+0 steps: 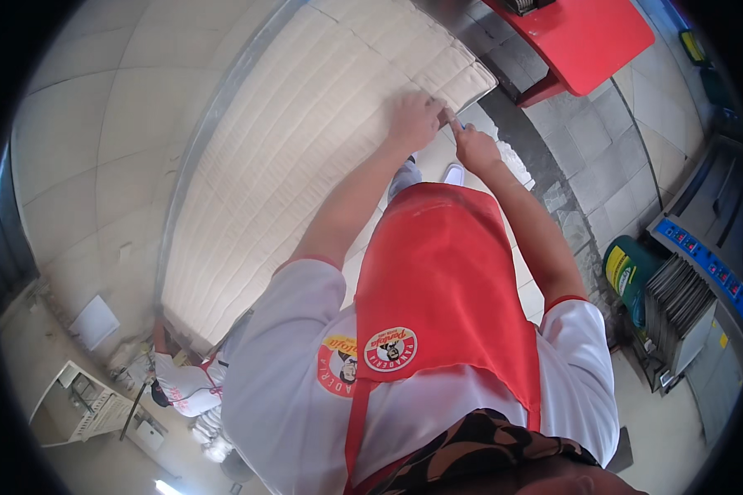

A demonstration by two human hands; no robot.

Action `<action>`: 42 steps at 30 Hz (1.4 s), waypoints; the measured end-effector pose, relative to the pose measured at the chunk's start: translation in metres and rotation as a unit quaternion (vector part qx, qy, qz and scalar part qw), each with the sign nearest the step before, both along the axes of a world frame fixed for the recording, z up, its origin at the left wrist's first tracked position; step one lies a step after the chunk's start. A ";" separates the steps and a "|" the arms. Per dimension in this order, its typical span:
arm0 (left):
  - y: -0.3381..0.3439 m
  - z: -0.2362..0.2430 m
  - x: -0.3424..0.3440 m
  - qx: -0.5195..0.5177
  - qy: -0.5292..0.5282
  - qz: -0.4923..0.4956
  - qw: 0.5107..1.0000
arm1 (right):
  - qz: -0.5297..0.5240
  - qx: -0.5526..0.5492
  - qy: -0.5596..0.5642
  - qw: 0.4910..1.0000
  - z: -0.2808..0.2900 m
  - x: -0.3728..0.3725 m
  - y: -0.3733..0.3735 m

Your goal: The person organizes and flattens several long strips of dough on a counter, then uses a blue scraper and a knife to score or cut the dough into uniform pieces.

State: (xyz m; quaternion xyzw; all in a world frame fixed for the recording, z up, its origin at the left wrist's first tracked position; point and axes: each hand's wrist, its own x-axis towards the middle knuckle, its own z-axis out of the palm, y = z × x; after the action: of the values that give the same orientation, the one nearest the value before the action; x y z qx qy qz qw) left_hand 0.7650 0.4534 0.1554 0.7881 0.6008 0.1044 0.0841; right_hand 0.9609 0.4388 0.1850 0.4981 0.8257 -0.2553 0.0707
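A long table carries a broad pale surface (305, 140) ridged in many parallel rows, which looks like strips of dough lying side by side. My left hand (415, 122) rests on its near edge, close to the right corner, with the fingers laid on the pale rows. Just right of it, my right hand (475, 148) is closed, its index finger pointing toward the left fingertips. A small blue bit shows at the right fingers; what it belongs to is too small to make out. The two hands almost touch.
A red table (590, 41) stands at the far right. Near the right side are a green container (627, 268), a stack of thin dark plates (681, 297) and a machine with a blue panel (706, 264). Another person (186, 384) works at the table's left end.
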 end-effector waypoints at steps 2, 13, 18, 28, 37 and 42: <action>-0.009 -0.005 0.003 0.002 -0.014 0.043 0.999 | -0.005 0.002 0.000 1.000 -0.002 0.008 -0.004; 0.051 -0.004 -0.104 0.098 -0.132 0.136 0.977 | -0.378 -0.221 -0.158 0.885 -0.102 0.285 -0.283; 0.203 0.001 -0.243 0.129 -0.081 0.387 0.909 | -0.593 -0.380 -0.108 0.702 -0.066 0.269 -0.408; 0.345 -0.055 -0.350 0.042 -0.258 0.435 0.862 | -0.562 -0.380 0.039 0.734 -0.012 0.123 -0.331; 0.243 -0.065 -0.448 0.023 -0.204 0.337 0.919 | -0.567 -0.318 0.010 0.760 0.006 0.136 -0.224; 0.234 -0.057 -0.449 0.018 -0.271 0.339 0.901 | -0.524 -0.190 0.120 0.822 0.034 0.116 -0.142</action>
State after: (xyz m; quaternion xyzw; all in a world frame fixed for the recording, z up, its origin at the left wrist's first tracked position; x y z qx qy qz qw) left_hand 0.3157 0.6869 0.0986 0.4797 0.7834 0.3468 0.1894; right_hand 1.0769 0.2965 0.2190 0.7979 0.3776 -0.4631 -0.0799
